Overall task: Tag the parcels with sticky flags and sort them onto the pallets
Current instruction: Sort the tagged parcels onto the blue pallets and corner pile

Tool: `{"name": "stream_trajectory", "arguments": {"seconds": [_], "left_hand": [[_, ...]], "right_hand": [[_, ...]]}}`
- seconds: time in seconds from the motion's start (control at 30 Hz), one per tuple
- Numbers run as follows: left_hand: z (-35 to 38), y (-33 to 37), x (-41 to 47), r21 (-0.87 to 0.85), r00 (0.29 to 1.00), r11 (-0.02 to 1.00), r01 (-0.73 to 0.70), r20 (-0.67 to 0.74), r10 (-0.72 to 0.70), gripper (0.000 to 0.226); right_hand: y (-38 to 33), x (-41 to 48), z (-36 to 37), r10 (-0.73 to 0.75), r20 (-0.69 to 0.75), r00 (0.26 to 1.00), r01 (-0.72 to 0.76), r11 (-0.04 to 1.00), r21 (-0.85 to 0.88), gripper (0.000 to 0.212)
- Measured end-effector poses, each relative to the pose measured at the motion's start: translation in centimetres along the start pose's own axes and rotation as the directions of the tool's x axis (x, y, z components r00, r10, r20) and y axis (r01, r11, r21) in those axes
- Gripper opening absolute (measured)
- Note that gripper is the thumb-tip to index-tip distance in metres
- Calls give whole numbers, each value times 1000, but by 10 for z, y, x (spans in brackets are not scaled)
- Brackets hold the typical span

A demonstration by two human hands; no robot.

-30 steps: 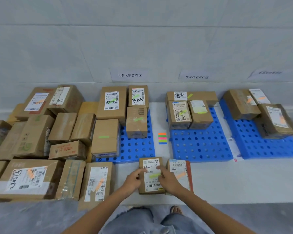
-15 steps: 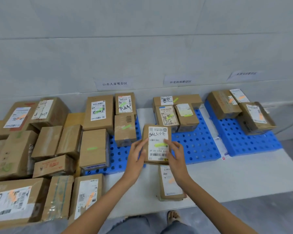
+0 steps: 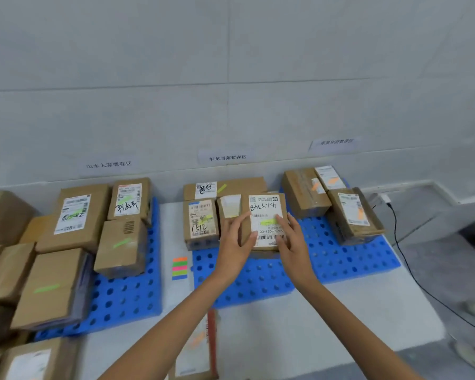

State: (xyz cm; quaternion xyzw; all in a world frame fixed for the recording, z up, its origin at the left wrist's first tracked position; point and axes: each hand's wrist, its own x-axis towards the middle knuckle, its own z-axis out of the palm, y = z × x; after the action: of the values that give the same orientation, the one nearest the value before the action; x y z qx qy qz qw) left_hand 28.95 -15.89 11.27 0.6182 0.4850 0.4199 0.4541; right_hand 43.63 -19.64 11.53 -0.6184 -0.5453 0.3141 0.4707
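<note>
The small brown parcel [image 3: 263,222] is held at both sides over the far part of the middle blue pallet [image 3: 244,281]. Its left edge is pinched by the left hand [image 3: 235,242], with the thumb laid on the label. Its right edge is clasped by the right hand [image 3: 292,239], with the fingers curled onto the label's face. Most of the parcel's top is covered by a white shipping label. Black handwriting is seen at the label's far end, a barcode at its near end, and a yellow-green flag [image 3: 268,222] is stuck across its middle. Whether the parcel is resting on the pallet or held just above it cannot be told.

Just to its left, a small parcel with a pale label [image 3: 229,207] is partly hidden by the left hand, and a box marked 1512 [image 3: 200,222] is set beside that. A longer box [image 3: 231,186] with a yellow flag is seen behind them, against the wall.

A pad of sticky flags [image 3: 180,267] in 5 colours is laid on the white table [image 3: 327,325], between the middle pallet and the left pallet [image 3: 126,294]. Green-flagged boxes are stacked on the left pallet, and orange-flagged ones on the right pallet [image 3: 348,256]. A flat parcel [image 3: 195,349] bearing an orange flag is lying at the near edge of the table, under the left forearm.
</note>
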Motion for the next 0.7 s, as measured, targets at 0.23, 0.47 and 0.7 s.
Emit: {"name": "stream_trajectory", "arguments": {"seconds": [0.23, 0.47, 0.7], "left_hand": [[74, -6, 49, 148, 990, 986, 72, 109, -88, 41], [86, -37, 98, 483, 971, 865, 138, 108, -215, 47], [66, -72, 133, 851, 933, 525, -25, 208, -293, 51]], "right_hand": [[49, 57, -66, 125, 87, 988, -120, 991, -63, 47], [93, 112, -58, 183, 210, 961, -162, 980, -112, 49], [124, 144, -28, 194, 303, 933, -127, 966, -227, 48]]}}
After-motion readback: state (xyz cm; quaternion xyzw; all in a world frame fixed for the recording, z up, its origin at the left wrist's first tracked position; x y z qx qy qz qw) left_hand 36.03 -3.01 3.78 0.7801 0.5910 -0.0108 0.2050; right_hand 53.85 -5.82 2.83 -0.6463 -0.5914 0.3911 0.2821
